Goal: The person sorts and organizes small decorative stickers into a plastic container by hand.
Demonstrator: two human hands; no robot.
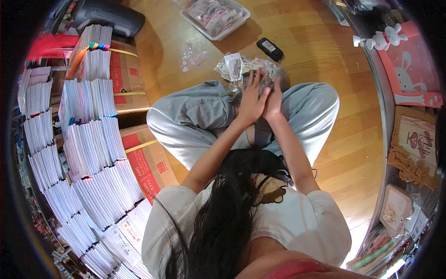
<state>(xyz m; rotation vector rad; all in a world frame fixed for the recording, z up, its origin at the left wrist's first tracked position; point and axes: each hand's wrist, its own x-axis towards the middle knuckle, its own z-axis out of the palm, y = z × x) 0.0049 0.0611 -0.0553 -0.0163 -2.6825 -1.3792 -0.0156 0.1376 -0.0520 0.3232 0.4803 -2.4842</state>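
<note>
My left hand [252,101] lies with its fingers stretched over a clear plastic packet [265,84], just beyond my crossed legs. Close against it, my right hand [273,103] is seen edge-on at the same packet; most of its fingers are hidden. What the packet contains is too blurred to make out. Under and beyond the hands spreads a pile of small clear packets [224,69] with printed pieces inside. A white card packet [234,65] with a dark looped shape on it rests on top of the pile.
A white plastic tray [185,16] of packets sits on the wooden floor [316,51]. Nearby are a black device [270,49] and loose clear pieces [194,56]. Stacked booklets [95,144] and cardboard boxes [147,158] line the left. A shelf with a pink bunny box [409,60] borders the right.
</note>
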